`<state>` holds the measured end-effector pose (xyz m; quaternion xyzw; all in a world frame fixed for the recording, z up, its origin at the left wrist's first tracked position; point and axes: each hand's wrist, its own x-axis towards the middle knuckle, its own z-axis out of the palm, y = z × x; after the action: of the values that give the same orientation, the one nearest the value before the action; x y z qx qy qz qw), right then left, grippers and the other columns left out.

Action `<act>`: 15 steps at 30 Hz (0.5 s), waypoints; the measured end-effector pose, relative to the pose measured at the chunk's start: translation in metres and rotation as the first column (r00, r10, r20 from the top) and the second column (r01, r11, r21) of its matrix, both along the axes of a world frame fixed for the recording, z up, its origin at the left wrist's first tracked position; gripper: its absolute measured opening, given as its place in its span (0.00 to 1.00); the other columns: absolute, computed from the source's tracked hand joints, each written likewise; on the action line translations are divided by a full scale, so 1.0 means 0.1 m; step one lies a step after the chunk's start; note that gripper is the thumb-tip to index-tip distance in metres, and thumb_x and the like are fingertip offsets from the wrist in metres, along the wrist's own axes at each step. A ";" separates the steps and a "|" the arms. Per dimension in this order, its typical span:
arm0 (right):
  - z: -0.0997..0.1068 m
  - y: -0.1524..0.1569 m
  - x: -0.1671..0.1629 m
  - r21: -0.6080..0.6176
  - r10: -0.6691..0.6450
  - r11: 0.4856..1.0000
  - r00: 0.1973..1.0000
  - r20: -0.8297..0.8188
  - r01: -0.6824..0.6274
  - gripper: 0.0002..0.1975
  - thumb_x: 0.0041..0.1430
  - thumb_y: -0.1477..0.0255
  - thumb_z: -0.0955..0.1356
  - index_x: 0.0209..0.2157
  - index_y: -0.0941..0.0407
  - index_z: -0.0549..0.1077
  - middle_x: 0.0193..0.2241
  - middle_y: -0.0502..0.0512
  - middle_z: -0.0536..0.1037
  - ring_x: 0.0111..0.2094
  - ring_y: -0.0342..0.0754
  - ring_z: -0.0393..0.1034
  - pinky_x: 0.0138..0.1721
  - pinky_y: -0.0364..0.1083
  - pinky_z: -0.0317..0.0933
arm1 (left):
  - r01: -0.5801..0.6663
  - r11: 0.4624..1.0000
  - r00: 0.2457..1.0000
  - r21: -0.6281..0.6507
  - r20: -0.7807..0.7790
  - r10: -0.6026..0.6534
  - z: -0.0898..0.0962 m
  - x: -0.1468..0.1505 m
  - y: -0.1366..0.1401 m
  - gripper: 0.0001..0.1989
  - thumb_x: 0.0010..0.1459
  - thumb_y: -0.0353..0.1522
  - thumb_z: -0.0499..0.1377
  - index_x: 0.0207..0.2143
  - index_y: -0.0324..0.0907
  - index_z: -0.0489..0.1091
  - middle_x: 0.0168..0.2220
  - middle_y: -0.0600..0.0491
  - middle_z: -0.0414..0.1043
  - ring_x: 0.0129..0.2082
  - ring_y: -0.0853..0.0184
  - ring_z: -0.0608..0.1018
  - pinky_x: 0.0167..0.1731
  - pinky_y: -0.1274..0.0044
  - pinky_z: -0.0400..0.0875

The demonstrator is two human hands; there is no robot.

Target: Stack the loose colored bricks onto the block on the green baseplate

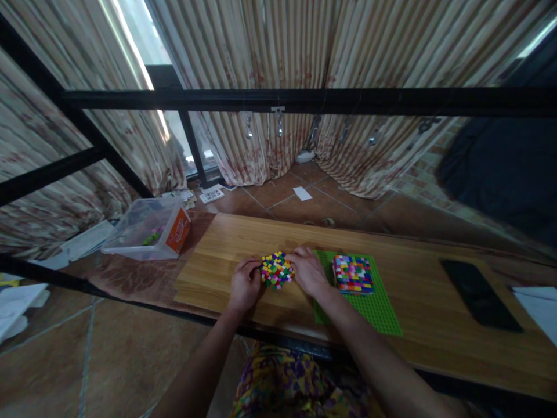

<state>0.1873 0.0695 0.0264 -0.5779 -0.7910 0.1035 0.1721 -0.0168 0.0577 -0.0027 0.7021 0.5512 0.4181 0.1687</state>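
A pile of small multicoloured toy bricks (277,270) lies on the wooden board, between my two hands. At its left edge, my left hand (244,283) has its fingers curled in and drawn together; whatever they may hold is too small to make out. My right hand (306,270) reaches to the right edge of the pile with its fingers stretched out, touching the outer bricks. Just right of that hand, a block built of many-coloured bricks (353,274) sits on a green studded baseplate (383,310). My right forearm crosses the baseplate's near left part.
A clear plastic box (143,247) with an orange label and a few pieces inside stands left of the wooden board (209,249). A dark phone-like slab (481,296) lies at the right, near white paper (539,307). Beyond the table runs a black metal bar (243,100) before curtains.
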 end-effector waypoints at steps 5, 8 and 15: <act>0.03 -0.07 0.03 -0.013 -0.001 1.000 1.000 0.007 0.002 0.09 0.59 0.76 0.64 0.37 0.53 0.76 0.37 0.54 0.73 0.42 0.49 0.61 0.45 0.46 0.54 | -0.003 1.000 1.000 0.006 -0.009 0.003 -0.01 0.00 0.00 0.10 0.54 0.27 0.54 0.35 0.41 0.74 0.41 0.48 0.74 0.43 0.64 0.75 0.47 0.70 0.71; 0.04 -0.11 0.05 -0.017 -0.002 1.000 1.000 0.005 0.002 0.07 0.57 0.75 0.66 0.37 0.52 0.75 0.38 0.53 0.73 0.43 0.49 0.62 0.45 0.46 0.54 | -0.004 1.000 1.000 0.008 0.001 0.004 -0.01 0.00 0.00 0.10 0.54 0.27 0.53 0.34 0.42 0.74 0.41 0.48 0.74 0.43 0.64 0.75 0.48 0.70 0.71; -0.02 -0.08 0.04 0.026 0.008 1.000 1.000 0.002 -0.008 0.05 0.57 0.73 0.67 0.33 0.51 0.76 0.37 0.53 0.73 0.41 0.49 0.62 0.44 0.46 0.55 | -0.005 1.000 1.000 0.023 -0.001 0.005 -0.03 -0.01 0.00 0.10 0.54 0.27 0.53 0.34 0.41 0.73 0.40 0.48 0.74 0.42 0.64 0.75 0.47 0.69 0.71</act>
<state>0.1918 0.0612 0.0247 -0.5727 -0.7947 0.0931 0.1783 -0.0177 0.0577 -0.0058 0.7028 0.5484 0.4243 0.1593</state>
